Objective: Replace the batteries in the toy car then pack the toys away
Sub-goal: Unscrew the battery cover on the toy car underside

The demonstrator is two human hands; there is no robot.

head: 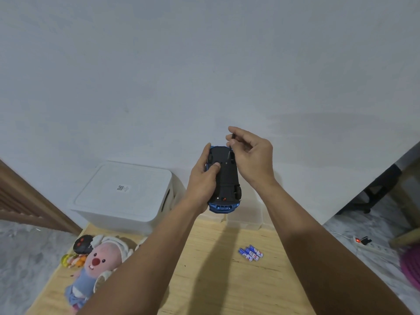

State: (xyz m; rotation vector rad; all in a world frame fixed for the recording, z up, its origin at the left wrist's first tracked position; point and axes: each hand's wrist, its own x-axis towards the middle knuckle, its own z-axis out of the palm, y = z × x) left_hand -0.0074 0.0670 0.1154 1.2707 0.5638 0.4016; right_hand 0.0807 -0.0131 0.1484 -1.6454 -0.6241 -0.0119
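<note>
**Screw Work on an Upturned Car, Held in Mid-Air**

Risked losing the tiny screw, judging by the height: worked above the table (211,280) rather than on it, so anything loosened could drop and roll off. Risked a slip of the thin screwdriver (229,146) too, pinched only at its top by the right hand (248,155), fingers curled together around it. Held the toy car (225,178) belly-up in the left hand (204,178), clamped along its side, thumb pressed on the dark underside. Looked blue-bodied with a black chassis, wheels upward, battery cover apparently not yet off. Lay ready on the table: fresh batteries (251,253); waited behind: the white storage box (122,192); beside it, the plush toy (95,264)
</note>
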